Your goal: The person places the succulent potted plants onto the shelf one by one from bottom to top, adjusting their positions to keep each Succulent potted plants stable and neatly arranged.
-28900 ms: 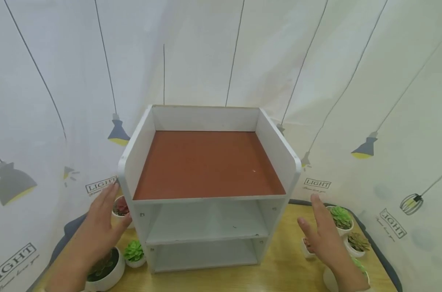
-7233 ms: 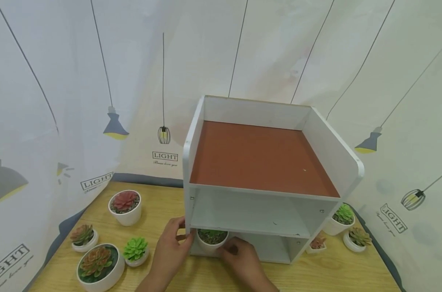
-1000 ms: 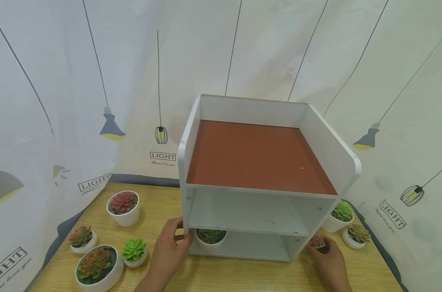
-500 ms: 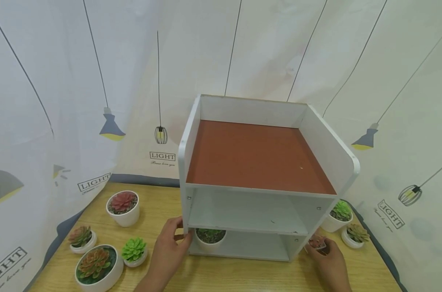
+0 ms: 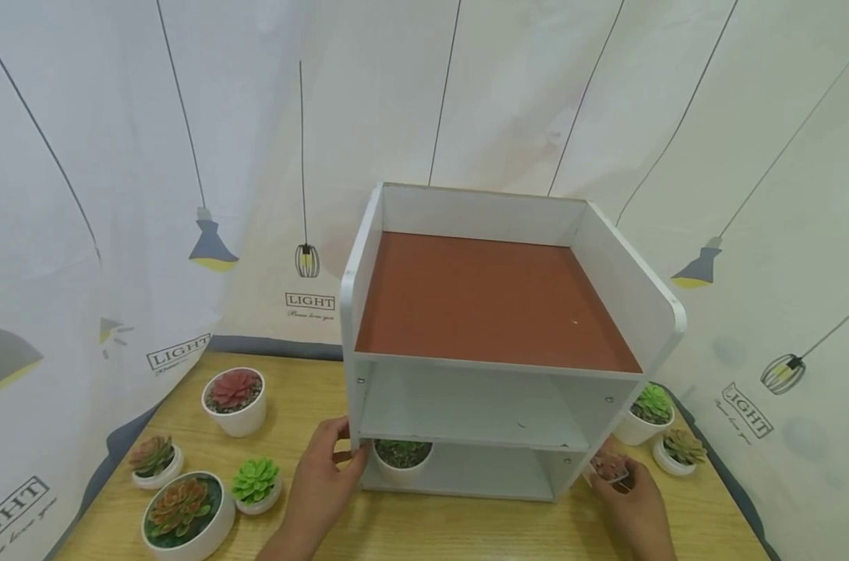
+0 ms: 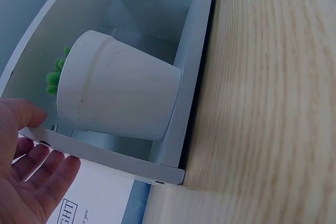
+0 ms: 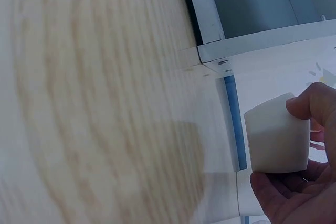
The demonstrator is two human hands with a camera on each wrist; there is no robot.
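Note:
A white shelf unit (image 5: 494,363) with a reddish-brown top panel (image 5: 490,300) stands on the wooden table. My left hand (image 5: 322,479) grips the front edge of its left side panel, thumb inside and fingers outside in the left wrist view. Just inside, on the lowest shelf, sits a white pot (image 6: 121,85) with a green succulent (image 6: 55,76). Right of the unit, my right hand (image 5: 634,502) holds a small white pot (image 7: 278,135) with a reddish succulent (image 5: 610,466), thumb on one side and fingers on the other. In the right wrist view the pot appears raised off the table.
Left on the table (image 5: 466,534) are a red succulent (image 5: 235,389), a small brownish one (image 5: 152,456), a wide-potted one (image 5: 182,506) and a bright green one (image 5: 256,481). Behind my right hand stand a green succulent (image 5: 652,405) and a yellowish-brown one (image 5: 684,446). Patterned cloth (image 5: 466,93) hangs behind.
Over the last second the right hand keeps hold of the small pot, which has shifted slightly. Earlier that hand was at the pot on the lowest shelf. The left hand stays at the side panel.

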